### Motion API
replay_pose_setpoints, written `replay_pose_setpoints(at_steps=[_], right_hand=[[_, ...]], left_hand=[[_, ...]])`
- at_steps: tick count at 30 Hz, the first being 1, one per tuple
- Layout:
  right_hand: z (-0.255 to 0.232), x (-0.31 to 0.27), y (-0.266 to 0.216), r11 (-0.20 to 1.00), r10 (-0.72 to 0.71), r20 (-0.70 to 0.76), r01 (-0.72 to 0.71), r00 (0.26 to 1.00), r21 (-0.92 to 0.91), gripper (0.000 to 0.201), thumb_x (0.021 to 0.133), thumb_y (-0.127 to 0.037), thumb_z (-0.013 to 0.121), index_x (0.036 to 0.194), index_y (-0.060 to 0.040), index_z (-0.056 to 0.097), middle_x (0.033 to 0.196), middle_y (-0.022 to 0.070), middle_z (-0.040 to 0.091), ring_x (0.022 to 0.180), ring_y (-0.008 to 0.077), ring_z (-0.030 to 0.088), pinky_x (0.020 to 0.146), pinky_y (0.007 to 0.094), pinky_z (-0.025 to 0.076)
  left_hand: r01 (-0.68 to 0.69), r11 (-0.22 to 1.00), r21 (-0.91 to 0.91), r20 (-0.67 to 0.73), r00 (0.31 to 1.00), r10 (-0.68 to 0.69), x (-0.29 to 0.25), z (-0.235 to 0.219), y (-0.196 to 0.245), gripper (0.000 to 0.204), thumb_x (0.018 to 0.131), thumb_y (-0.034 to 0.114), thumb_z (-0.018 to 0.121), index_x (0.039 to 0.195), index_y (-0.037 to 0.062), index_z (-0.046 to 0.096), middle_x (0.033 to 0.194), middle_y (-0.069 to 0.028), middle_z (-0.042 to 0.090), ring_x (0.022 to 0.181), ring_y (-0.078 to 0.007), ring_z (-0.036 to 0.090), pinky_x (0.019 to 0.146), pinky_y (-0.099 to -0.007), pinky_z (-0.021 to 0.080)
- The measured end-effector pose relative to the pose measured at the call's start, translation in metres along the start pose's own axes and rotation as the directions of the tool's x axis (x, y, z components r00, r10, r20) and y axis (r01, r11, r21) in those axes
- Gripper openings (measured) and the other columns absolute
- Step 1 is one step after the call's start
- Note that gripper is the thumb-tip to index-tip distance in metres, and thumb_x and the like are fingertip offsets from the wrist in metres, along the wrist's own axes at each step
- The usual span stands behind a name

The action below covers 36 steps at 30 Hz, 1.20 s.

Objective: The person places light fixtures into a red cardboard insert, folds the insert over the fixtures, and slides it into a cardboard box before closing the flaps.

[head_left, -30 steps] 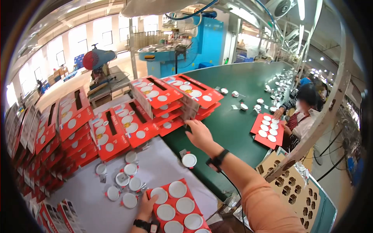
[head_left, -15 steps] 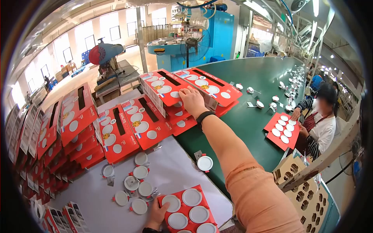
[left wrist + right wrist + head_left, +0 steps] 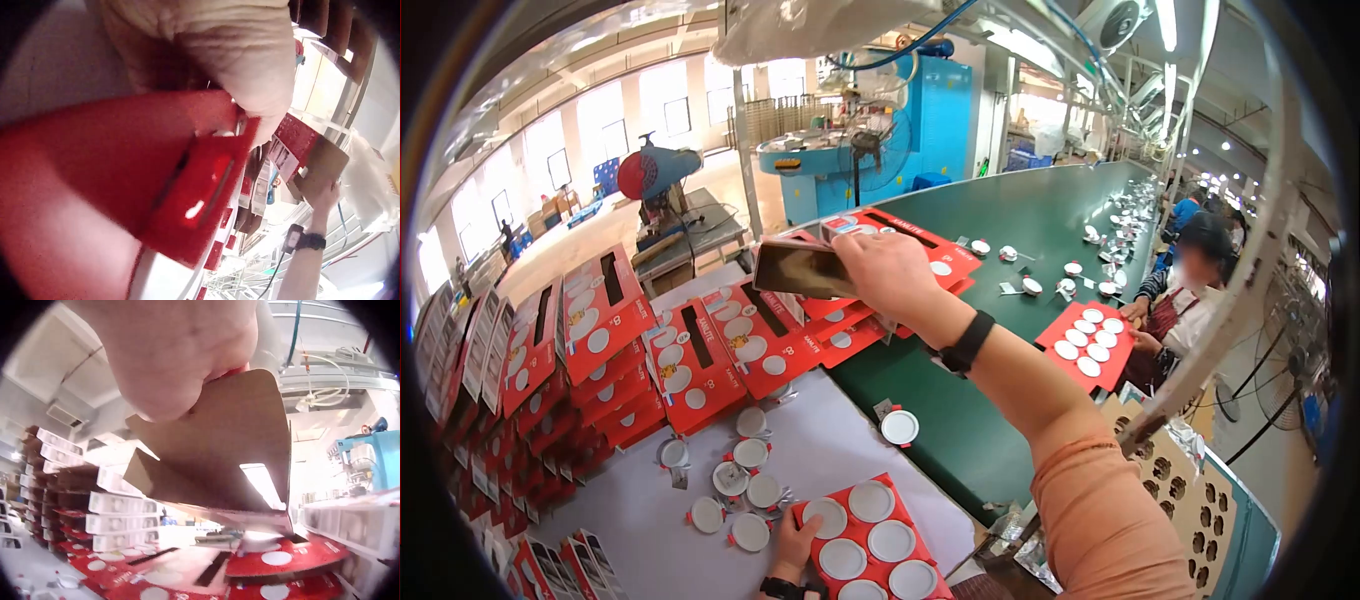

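Note:
My right hand (image 3: 890,272) holds a red carton (image 3: 800,270) lifted over the stacked boxes, its open end facing me. In the right wrist view the brown cardboard inside of the carton (image 3: 219,437) shows, with a slot cut in one wall and the hand (image 3: 175,356) on its upper edge. My left hand (image 3: 795,545) grips the left edge of a red tray (image 3: 836,516) set with several white round lights (image 3: 892,541). Seen from the left wrist, the tray's red side (image 3: 81,162) fills much of the view below the hand (image 3: 212,44).
Loose round lights (image 3: 750,532) lie on the pale table (image 3: 640,530) left of the tray. Stacks of red cartons (image 3: 600,310) stand behind. Right of the table runs a green conveyor (image 3: 960,440), where another person (image 3: 1195,300) handles a similar red tray (image 3: 1080,345).
My right hand first reached toward the stack, then came onto a top carton, and now has it raised and tipped, open end toward me. The left hand keeps hold of the tray.

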State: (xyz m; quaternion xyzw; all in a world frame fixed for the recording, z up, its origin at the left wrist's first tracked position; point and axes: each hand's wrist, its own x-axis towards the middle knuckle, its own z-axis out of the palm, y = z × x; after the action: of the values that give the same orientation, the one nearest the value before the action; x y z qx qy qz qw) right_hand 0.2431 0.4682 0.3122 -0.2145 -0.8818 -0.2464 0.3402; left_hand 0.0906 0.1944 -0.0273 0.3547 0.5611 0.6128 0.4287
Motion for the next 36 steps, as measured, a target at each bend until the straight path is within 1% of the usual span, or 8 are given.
replay_pose_setpoints(at_steps=[4, 11, 18, 21, 23, 26, 29, 36], right_hand=[[-0.070, -0.024, 0.009, 0.977, 0.212, -0.241, -0.200, 0.947, 0.071, 0.011, 0.087, -0.012, 0.055, 0.097, -0.0086, 0.057, 0.077, 0.0110, 0.065, 0.072, 0.0306, 0.065, 0.061, 0.0415, 0.050], [-0.169, -0.078, 0.034, 0.825, 0.551, -0.070, -0.555, 0.832, -0.103, 0.018, 0.093, -0.021, 0.046, 0.098, -0.0093, 0.059, 0.078, 0.0221, 0.065, 0.077, 0.0419, 0.064, 0.068, 0.0536, 0.049], [-0.240, -0.125, 0.000, 0.866, 0.314, -0.191, -0.363, 0.930, -0.344, 0.009, 0.090, -0.016, 0.051, 0.090, -0.0079, 0.054, 0.069, 0.0143, 0.063, 0.065, 0.0340, 0.063, 0.056, 0.0441, 0.049], [-0.238, -0.158, -0.047, 0.888, 0.161, -0.071, -0.176, 0.984, -0.425, 0.012, 0.082, -0.010, 0.055, 0.093, -0.0098, 0.051, 0.069, 0.0074, 0.062, 0.060, 0.0263, 0.065, 0.052, 0.0367, 0.049], [-0.228, -0.185, -0.079, 0.977, 0.155, 0.104, -0.136, 0.982, -0.165, 0.013, 0.078, -0.005, 0.056, 0.090, -0.0093, 0.053, 0.067, 0.0096, 0.063, 0.059, 0.0284, 0.065, 0.052, 0.0395, 0.050], [-0.212, -0.192, -0.104, 0.948, 0.295, 0.553, -0.312, 0.779, -0.065, 0.014, 0.082, -0.007, 0.056, 0.095, -0.0060, 0.058, 0.075, 0.0146, 0.067, 0.070, 0.0323, 0.067, 0.062, 0.0423, 0.052], [-0.178, -0.194, -0.108, 0.829, 0.369, 0.564, -0.536, 0.739, 0.158, 0.022, 0.087, -0.012, 0.053, 0.106, -0.0053, 0.063, 0.090, 0.0173, 0.068, 0.083, 0.0343, 0.066, 0.073, 0.0449, 0.051], [-0.081, -0.188, -0.109, 0.826, 0.222, 0.592, -0.472, 0.775, 0.308, 0.028, 0.091, -0.018, 0.047, 0.110, -0.0090, 0.065, 0.100, 0.0158, 0.068, 0.096, 0.0345, 0.064, 0.081, 0.0459, 0.049]], left_hand=[[-0.003, 0.999, 0.048, -0.004, 1.000, 0.003, 0.008, -0.004, -0.010, 0.034, 0.084, 0.014, 0.069, 0.113, 0.0012, 0.056, 0.105, -0.0085, 0.064, 0.095, -0.0173, 0.060, 0.086, -0.0316, 0.048], [0.040, 0.988, -0.149, 0.010, 0.999, -0.039, -0.003, 0.000, 0.001, 0.040, 0.085, 0.015, 0.068, 0.118, -0.0010, 0.052, 0.109, -0.0103, 0.062, 0.096, -0.0200, 0.060, 0.088, -0.0339, 0.049], [0.128, 0.964, -0.232, -0.091, 0.984, -0.152, -0.064, -0.021, 0.018, 0.043, 0.086, 0.013, 0.066, 0.123, 0.0013, 0.048, 0.115, -0.0123, 0.060, 0.102, -0.0228, 0.060, 0.088, -0.0371, 0.050], [0.038, 0.973, -0.229, -0.193, 0.978, -0.083, -0.076, -0.041, 0.016, 0.040, 0.088, 0.014, 0.064, 0.123, 0.0015, 0.048, 0.117, -0.0119, 0.059, 0.103, -0.0224, 0.060, 0.089, -0.0366, 0.049], [0.032, 0.977, -0.213, -0.213, 0.974, -0.079, -0.090, -0.048, 0.026, 0.039, 0.089, 0.014, 0.064, 0.122, 0.0013, 0.048, 0.117, -0.0118, 0.059, 0.102, -0.0220, 0.060, 0.089, -0.0365, 0.050], [0.039, 0.984, -0.175, -0.262, 0.961, -0.085, -0.104, -0.056, 0.032, 0.036, 0.090, 0.015, 0.063, 0.120, 0.0002, 0.048, 0.116, -0.0121, 0.059, 0.102, -0.0210, 0.059, 0.088, -0.0359, 0.050], [-0.005, 0.987, -0.160, -0.265, 0.964, -0.038, -0.122, -0.058, 0.046, 0.038, 0.093, 0.015, 0.060, 0.124, -0.0014, 0.045, 0.119, -0.0146, 0.057, 0.105, -0.0235, 0.060, 0.089, -0.0371, 0.052], [-0.083, 0.982, -0.171, -0.319, 0.947, 0.024, -0.151, -0.061, 0.066, 0.036, 0.091, 0.012, 0.061, 0.121, -0.0009, 0.045, 0.115, -0.0125, 0.058, 0.102, -0.0199, 0.059, 0.089, -0.0336, 0.050]])
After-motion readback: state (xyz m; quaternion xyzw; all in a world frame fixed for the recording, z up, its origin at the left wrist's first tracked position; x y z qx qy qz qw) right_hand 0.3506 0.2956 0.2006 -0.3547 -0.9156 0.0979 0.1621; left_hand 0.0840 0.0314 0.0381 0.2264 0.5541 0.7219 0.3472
